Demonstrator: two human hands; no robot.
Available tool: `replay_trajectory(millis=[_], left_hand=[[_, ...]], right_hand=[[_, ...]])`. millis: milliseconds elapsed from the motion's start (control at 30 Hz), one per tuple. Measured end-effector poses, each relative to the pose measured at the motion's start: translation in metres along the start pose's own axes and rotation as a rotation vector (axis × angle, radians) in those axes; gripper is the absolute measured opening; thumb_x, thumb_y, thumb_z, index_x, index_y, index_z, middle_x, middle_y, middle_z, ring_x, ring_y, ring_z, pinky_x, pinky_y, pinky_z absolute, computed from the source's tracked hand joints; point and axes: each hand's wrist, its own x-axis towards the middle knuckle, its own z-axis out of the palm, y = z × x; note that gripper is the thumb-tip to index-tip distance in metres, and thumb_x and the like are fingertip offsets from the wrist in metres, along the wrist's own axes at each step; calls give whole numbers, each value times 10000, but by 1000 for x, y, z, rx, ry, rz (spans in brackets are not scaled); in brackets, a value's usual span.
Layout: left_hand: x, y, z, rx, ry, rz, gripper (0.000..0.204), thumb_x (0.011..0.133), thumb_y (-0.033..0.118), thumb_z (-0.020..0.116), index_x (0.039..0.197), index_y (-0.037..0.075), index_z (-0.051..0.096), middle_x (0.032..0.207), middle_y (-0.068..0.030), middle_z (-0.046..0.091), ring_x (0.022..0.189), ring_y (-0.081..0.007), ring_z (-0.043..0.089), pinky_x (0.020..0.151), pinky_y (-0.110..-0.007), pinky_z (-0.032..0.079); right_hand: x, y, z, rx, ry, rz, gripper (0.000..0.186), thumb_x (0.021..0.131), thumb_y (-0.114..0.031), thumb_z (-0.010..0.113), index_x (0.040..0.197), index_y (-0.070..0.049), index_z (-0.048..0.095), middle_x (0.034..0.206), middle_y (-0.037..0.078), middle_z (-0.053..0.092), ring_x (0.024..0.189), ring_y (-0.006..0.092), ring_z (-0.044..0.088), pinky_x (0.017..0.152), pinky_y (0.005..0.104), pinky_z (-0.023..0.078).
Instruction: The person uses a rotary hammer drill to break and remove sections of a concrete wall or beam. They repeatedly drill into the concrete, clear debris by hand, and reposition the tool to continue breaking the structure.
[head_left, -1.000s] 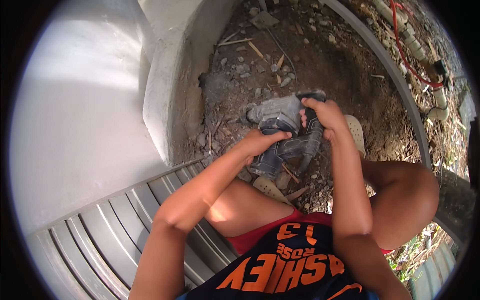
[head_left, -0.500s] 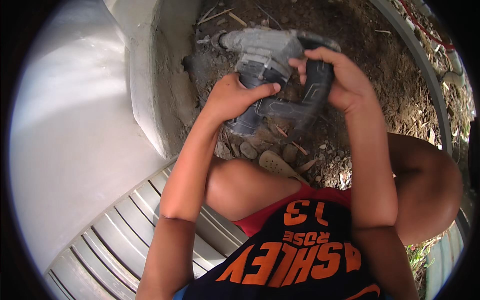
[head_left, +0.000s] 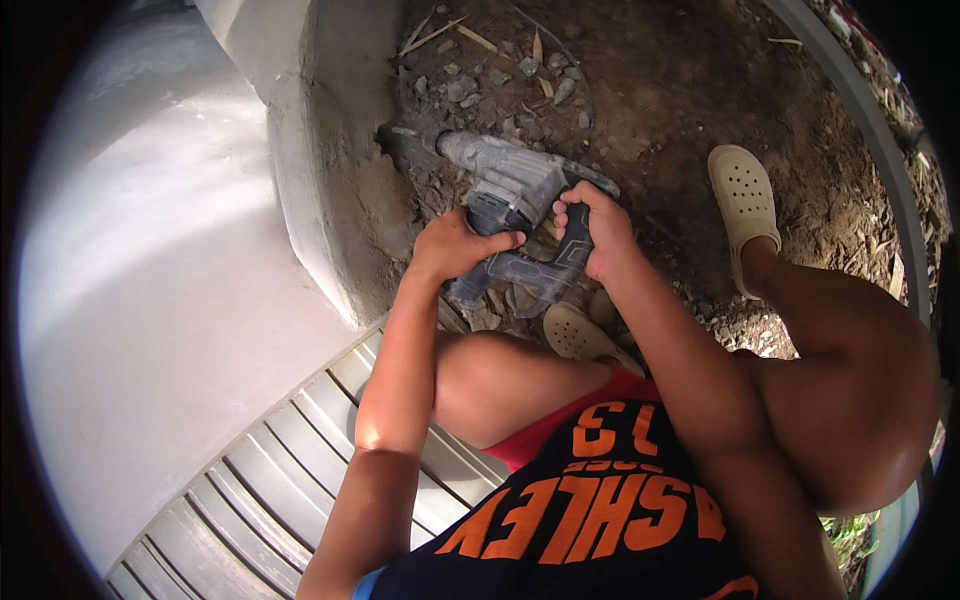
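A dusty grey-and-black rotary hammer drill (head_left: pixel 512 165) is held low over the dirt. Its short bit (head_left: pixel 408 134) points left at the broken, dark spot in the foot of the concrete wall (head_left: pixel 345 170); whether the tip touches is hard to make out. My left hand (head_left: pixel 452 246) is wrapped round the dark motor housing, thumb across its near side. My right hand (head_left: pixel 603 228) grips the black rear handle, fingers curled through its loop. Part of the housing is hidden behind my left hand.
Loose stones (head_left: pixel 463 90) and dry sticks (head_left: pixel 476 38) lie on the dirt beyond the drill. My beige clogs (head_left: pixel 743 190) are planted to the right and just below the tool. Ribbed metal sheeting (head_left: pixel 270 440) lies at the lower left, and a grey bar (head_left: pixel 868 110) curves along the right.
The drill has come nearer to me, its handle end swinging left and closer, with both hands still on it. My right arm has moved inward, and my right clog now shows.
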Motion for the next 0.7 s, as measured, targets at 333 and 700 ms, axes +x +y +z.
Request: replay_trajectory(millis=[333,700], left_hand=[[2,1,-36,172,-61,24,1020,589,799,825,1098,-81,744,1047,-276,773,1049,-386,760,928,-444,581],[28,-37,-33,333,-49,-34,1046,592,813,816,1208,-24,702,1060,-248,779,1054,-388,760,929,-470,586]], right_hand=[[9,29,8,189,-37,-23,143,892,-146,697,949,-47,611,905,132,677,674,187,611,625,339,534],[56,83,13,334,-21,116,198,901,-171,721,893,-103,535,820,76,600,663,181,580,610,340,501]])
